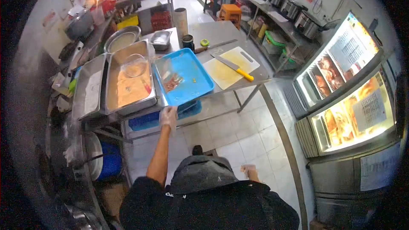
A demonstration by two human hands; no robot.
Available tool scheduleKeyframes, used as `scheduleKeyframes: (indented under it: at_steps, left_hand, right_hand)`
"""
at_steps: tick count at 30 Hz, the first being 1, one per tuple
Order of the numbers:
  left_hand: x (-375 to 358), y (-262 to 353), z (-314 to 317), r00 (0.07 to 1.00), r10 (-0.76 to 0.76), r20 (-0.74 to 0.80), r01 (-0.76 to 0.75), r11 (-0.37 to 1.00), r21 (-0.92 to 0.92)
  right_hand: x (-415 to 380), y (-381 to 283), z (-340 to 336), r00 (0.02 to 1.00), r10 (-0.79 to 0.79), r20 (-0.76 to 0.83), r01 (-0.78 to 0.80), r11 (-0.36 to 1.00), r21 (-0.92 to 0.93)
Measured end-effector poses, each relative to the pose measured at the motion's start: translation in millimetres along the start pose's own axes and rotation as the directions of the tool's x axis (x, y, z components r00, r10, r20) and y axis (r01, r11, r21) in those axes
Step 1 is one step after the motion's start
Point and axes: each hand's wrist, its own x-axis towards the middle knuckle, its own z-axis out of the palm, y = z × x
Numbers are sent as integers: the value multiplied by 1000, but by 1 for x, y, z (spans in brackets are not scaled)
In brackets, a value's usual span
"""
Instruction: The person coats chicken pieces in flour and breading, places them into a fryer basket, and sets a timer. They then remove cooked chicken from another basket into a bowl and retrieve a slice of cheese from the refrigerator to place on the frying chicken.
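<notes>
One gloved left hand (pixel 168 116) gripped the near edge of the blue tray (pixel 187 70), which sat just beyond it on the steel table (pixel 213 30) beside the cutting board (pixel 228 71). Right hand (pixel 248 171) hung low by the body, well apart, loosely curled and holding nothing.

Between the blue tray (pixel 184 76) and the cutting board (pixel 230 66) with its knife (pixel 232 67) the steel table (pixel 213 32) seems free, while metal pans (pixel 128 81) block the left.

left hand (pixel 168 116) gloved, outstretched; right hand (pixel 248 170) low
</notes>
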Motion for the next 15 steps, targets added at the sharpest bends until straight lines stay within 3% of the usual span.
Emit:
scheduleKeyframes:
  at_steps: [1, 2, 3, 4, 5, 6, 7, 10, 14, 15]
  left_hand:
    - [20, 21, 11, 988, 150, -23, -145, 979, 145]
    - [40, 42, 24, 952, 304, -18, -285, 910, 300]
    - [63, 58, 38, 979, 203, 33, -206, 960, 188]
    - [90, 75, 52, 990, 107, 93, -114, 991, 74]
    - [114, 87, 65, 988, 115, 104, -126, 986, 107]
    - [135, 96, 77, 986, 121, 111, -135, 981, 137]
    - [148, 108, 89, 988, 100, 115, -116, 983, 145]
    - [195, 136, 126, 991, 106, 87, -115, 988, 100]
    - [267, 149, 175, 988, 140, 70, -152, 968, 201]
    - [290, 147, 191, 988, 130, 85, -136, 989, 65]
  right_hand:
    - [-8, 10, -5, 1000, 22, 5, -22, 1000, -12]
    - [-17, 32, -6, 871, -480, -107, 492, 846, 207]
    - [-28, 44, -4, 886, -451, -103, 463, 859, 220]
    - [-35, 47, -2, 801, -595, -62, 580, 746, 326]
    - [-31, 46, -6, 683, -729, -47, 673, 603, 428]
    - [-26, 43, -13, 747, -615, 252, 471, 758, 451]
    - [-28, 18, -25, 757, -598, 262, 453, 770, 449]
    - [20, -19, -53, 846, -420, 329, 211, 830, 516]
    - [93, -62, -69, 876, -160, 454, -151, 804, 576]
    - [123, -75, -75, 865, -108, 490, -231, 783, 578]
